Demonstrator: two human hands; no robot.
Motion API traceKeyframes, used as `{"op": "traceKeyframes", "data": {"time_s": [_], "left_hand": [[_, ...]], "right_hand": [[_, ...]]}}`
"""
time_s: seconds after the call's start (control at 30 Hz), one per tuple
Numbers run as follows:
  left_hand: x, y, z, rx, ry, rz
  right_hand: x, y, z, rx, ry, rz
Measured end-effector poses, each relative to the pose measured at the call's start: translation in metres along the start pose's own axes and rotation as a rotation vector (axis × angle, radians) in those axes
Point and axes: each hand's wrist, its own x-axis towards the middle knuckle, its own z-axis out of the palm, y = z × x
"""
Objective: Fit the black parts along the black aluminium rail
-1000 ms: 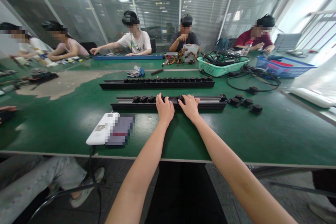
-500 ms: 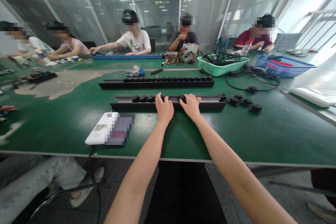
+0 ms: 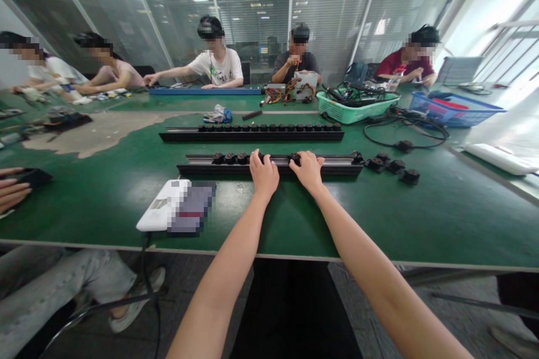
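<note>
A long black channel rail [image 3: 219, 170] lies across the table in front of me, with several small black blocks [image 3: 229, 158] seated in its left part. My right hand [image 3: 308, 171] has its thumb and fingers closed about one black block [image 3: 295, 158] in the channel, right of the middle. Just to its left, my left hand [image 3: 264, 174] bends over the rail, fingers around another dark block that they mostly hide. Several loose black blocks [image 3: 396, 166] sit by the rail's right end. Behind lies a second black rail [image 3: 252, 136] holding a row of similar blocks.
A white device [image 3: 158, 210] with a cable and a dark pixelated item [image 3: 191, 210] lie at front left. Cables fill a green basket [image 3: 357, 112]; a blue basket [image 3: 458, 112] stands farther right. Another person's hand [image 3: 12, 190] rests at the left. Co-workers sit across the table.
At the left edge, another person's hand has come farther into view with a dark object. My own hands and the blocks stay almost where they were.
</note>
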Motion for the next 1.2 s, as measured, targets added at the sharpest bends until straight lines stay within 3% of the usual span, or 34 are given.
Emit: {"op": "traceKeyframes", "data": {"time_s": [1.2], "left_hand": [[0.0004,0.0005,-0.0012,0.001,0.006,0.008]], "right_hand": [[0.0022,0.0010,-0.0043,0.019,-0.005,0.056]]}}
